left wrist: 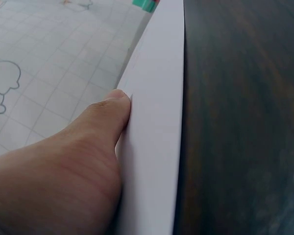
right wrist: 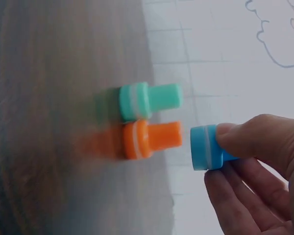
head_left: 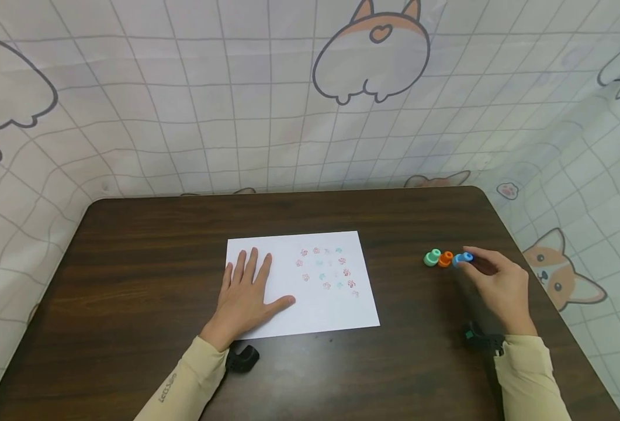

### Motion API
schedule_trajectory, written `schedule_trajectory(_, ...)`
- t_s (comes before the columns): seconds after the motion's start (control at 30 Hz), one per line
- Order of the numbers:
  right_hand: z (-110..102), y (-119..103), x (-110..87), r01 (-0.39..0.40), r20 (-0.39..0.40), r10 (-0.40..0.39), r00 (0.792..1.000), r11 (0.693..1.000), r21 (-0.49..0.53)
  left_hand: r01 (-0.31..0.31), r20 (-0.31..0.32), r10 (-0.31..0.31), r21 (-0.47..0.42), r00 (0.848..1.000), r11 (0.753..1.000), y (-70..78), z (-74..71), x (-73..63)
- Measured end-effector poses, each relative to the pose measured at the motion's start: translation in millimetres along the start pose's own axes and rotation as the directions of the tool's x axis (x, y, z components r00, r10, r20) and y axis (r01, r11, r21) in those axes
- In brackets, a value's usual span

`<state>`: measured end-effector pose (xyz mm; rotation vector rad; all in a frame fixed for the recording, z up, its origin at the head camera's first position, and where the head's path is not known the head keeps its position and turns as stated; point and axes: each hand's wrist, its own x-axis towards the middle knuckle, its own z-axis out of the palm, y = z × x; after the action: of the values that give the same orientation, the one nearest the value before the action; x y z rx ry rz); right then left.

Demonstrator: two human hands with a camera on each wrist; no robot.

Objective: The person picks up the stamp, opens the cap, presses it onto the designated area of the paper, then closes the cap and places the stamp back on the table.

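My left hand (head_left: 241, 301) lies flat on a white sheet of paper (head_left: 288, 318), fingers spread over its left part and thumb pointing right. Small red, teal and faint flower-like prints (head_left: 326, 285) dot the right half of the sheet. At the right of the table my right hand (head_left: 499, 286) pinches a blue stamp (right wrist: 206, 148) between thumb and fingers. In the right wrist view the stamp is held above the table surface. Beside it stand an orange stamp (right wrist: 159, 136) and a green stamp (right wrist: 159, 98), both upright with their knobs up.
The dark wooden table (head_left: 146, 263) ends at a back edge, close to a hanging white cloth (head_left: 194, 117) with grid lines and cartoon dogs. The cloth also runs along the right side. A black wrist strap device (head_left: 243, 358) sits at my left wrist.
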<state>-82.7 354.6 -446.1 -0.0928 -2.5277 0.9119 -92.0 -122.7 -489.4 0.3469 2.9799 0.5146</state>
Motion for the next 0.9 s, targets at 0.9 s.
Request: schedule_trajectory(0.9,5.9,-56.8,16.5,0.083,-0.053,-0.069,0.996,0.942,0.325,0.010,0.025,-0.010,0.004,1.000,1.000,0.7,-2.1,-0.2)
